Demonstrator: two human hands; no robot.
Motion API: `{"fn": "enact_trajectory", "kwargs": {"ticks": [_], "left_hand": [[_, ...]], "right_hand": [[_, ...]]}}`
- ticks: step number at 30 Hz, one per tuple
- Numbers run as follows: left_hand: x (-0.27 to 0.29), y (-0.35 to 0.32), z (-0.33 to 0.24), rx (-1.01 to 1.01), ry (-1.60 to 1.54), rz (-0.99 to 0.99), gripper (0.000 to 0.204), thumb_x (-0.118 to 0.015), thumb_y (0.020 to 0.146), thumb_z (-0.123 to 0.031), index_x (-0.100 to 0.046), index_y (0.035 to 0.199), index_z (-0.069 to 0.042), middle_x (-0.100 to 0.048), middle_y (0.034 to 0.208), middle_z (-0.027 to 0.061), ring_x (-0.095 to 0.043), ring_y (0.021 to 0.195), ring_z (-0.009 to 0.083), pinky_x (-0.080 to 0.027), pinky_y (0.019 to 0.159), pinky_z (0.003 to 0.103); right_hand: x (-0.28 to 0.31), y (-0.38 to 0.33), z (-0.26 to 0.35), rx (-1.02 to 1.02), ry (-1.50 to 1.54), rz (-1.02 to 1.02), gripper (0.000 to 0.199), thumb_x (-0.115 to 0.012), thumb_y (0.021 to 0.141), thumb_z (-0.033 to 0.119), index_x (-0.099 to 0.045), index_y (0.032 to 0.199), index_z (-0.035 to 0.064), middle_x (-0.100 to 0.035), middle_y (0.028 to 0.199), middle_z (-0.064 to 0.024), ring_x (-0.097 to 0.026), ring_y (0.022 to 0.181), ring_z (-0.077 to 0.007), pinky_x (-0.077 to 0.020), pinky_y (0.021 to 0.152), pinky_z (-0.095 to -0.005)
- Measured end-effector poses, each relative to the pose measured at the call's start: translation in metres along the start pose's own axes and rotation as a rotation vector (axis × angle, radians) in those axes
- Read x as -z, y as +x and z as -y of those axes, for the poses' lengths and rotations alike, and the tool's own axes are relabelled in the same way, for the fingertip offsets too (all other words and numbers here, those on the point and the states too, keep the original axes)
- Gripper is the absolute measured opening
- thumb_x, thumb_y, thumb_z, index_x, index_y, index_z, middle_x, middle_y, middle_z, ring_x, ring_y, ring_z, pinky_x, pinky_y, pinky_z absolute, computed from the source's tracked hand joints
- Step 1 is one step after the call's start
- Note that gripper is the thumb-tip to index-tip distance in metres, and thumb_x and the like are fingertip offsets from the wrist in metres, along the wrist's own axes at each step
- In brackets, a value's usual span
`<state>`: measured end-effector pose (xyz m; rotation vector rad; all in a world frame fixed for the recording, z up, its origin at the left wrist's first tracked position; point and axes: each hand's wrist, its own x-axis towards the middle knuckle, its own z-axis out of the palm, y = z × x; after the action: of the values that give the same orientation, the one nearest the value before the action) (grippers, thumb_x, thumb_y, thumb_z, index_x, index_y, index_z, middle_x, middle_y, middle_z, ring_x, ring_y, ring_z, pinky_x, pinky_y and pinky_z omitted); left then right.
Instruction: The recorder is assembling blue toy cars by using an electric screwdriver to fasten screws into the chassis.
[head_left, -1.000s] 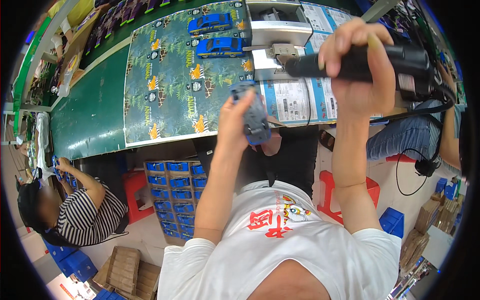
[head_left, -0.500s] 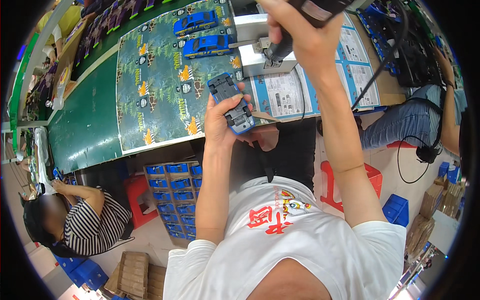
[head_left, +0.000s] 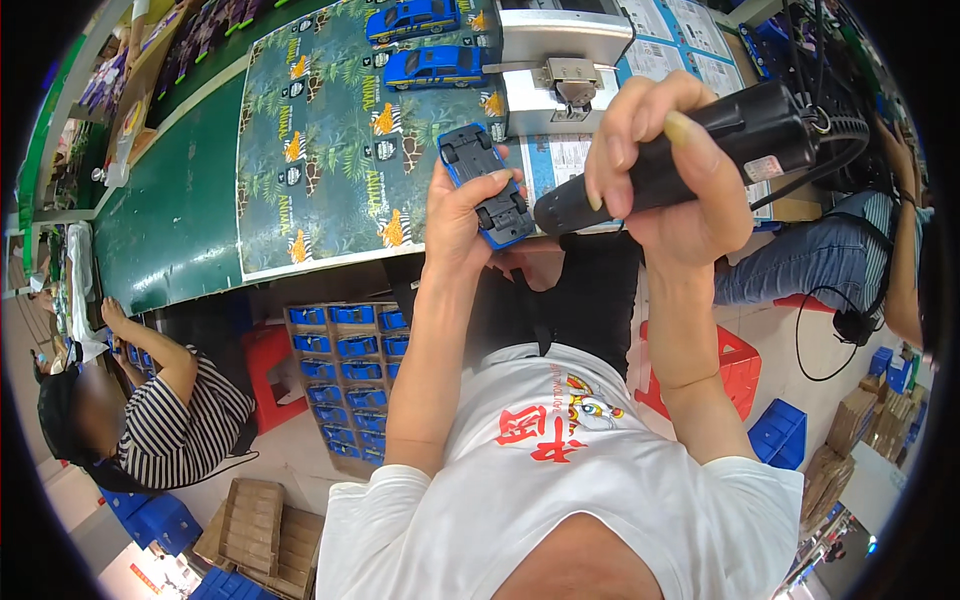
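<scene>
My left hand (head_left: 460, 220) grips a blue toy car (head_left: 484, 185) with its black underside turned up, the thumb pressed across the chassis. In my right hand (head_left: 680, 175) is a black corded electric screwdriver (head_left: 735, 140), its fingers wrapped round the body. The tool's nose points left, beside the car's near end; whether its tip touches the car I cannot tell. Beyond my hands stands a metal box-like fixture (head_left: 560, 100) with a small metal mechanism (head_left: 572, 80) on its front. Two blue toy cars (head_left: 435, 68) stand on their wheels left of the fixture.
A printed sheet with animal patterns (head_left: 340, 150) covers part of the green table (head_left: 165, 220). Below the table edge, a divided carton (head_left: 350, 375) holds several blue cars. Red stools (head_left: 275, 375) stand at both sides. Other people sit at left (head_left: 175, 410) and right (head_left: 830, 250).
My right hand has brought the screwdriver down from the fixture to beside the upturned car. My left hand still holds the car and has shifted slightly up and right in the view.
</scene>
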<state>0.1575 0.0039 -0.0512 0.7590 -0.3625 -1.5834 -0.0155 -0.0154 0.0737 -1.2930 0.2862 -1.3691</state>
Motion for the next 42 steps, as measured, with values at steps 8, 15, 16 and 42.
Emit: {"fn": "enact_trajectory", "kwargs": {"ticks": [8,15,16,42], "left_hand": [[-0.004,-0.001,0.000,0.011,-0.043,-0.004,0.046,-0.066,0.079,0.009,-0.049,0.120,-0.002,-0.062,0.110,0.0150,-0.069,0.085,0.0261,-0.061,0.069,0.039],[0.006,0.003,0.000,0.179,-0.183,-0.021,0.037,-0.062,0.085,0.003,-0.053,0.120,0.000,-0.064,0.109,0.0145,-0.067,0.087,0.0261,-0.060,0.072,0.042],[0.007,0.003,-0.001,0.178,-0.158,-0.006,0.036,-0.062,0.085,0.003,-0.054,0.120,0.000,-0.064,0.109,0.0142,-0.067,0.087,0.0260,-0.060,0.072,0.042],[-0.004,0.001,-0.004,0.123,-0.134,0.058,0.024,-0.062,0.086,-0.002,-0.061,0.110,0.002,-0.068,0.095,0.0144,-0.068,0.081,0.0259,-0.060,0.074,0.041]], "right_hand": [[-0.013,-0.003,-0.007,-0.106,-0.060,0.000,0.014,-0.056,0.090,0.013,-0.050,0.088,0.0009,-0.056,0.079,-0.0155,-0.053,0.049,-0.0148,-0.0500,0.051,-0.0305],[-0.024,-0.003,-0.017,-0.133,-0.017,0.105,0.020,-0.067,0.081,0.010,-0.049,0.084,0.0001,-0.054,0.075,-0.0132,-0.050,0.049,-0.0126,-0.0467,0.048,-0.0279],[-0.023,-0.002,-0.017,-0.135,-0.014,0.107,0.020,-0.067,0.081,0.010,-0.049,0.084,0.0001,-0.054,0.075,-0.0132,-0.050,0.049,-0.0126,-0.0467,0.048,-0.0279],[-0.029,0.002,-0.001,-0.199,-0.050,0.113,0.026,-0.071,0.078,0.017,-0.056,0.086,-0.0031,-0.057,0.072,-0.0137,-0.054,0.051,-0.0120,-0.0502,0.051,-0.0271]]}}
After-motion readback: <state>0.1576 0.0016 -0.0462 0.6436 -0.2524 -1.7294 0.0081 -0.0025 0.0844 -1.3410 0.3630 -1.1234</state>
